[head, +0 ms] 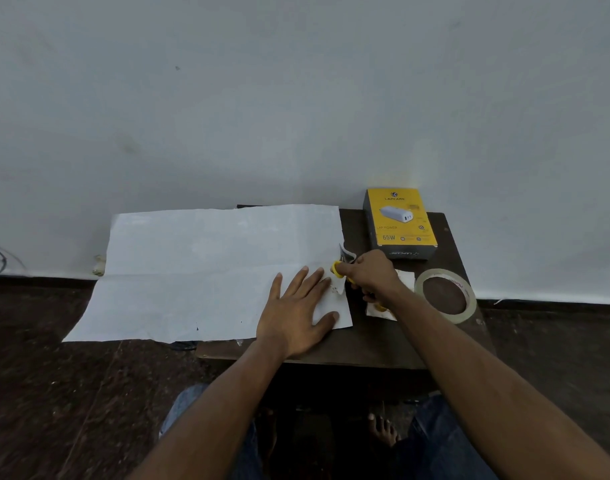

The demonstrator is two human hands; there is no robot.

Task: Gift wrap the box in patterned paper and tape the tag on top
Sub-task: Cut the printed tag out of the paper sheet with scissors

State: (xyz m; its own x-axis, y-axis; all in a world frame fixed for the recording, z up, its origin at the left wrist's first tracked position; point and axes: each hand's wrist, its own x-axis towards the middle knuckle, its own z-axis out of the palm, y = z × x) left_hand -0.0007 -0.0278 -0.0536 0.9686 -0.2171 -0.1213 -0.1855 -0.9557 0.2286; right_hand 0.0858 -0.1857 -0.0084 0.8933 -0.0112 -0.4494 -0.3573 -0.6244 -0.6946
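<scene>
A large sheet of paper (199,271), white side up, lies across a small dark table (383,348) and hangs past its left edge. My left hand (301,310) lies flat on the sheet's right end, fingers spread. My right hand (369,275) grips yellow-handled scissors (341,268) at the sheet's right edge, with the blades at the paper. A yellow and black box (400,220) stands at the table's back right. A small white card (400,285), perhaps the tag, lies under my right wrist.
A roll of clear tape (445,292) lies at the table's right edge. A white wall rises just behind the table. Dark floor surrounds it, with wires at the far left. My knees and a bare foot (383,431) are below the table's front edge.
</scene>
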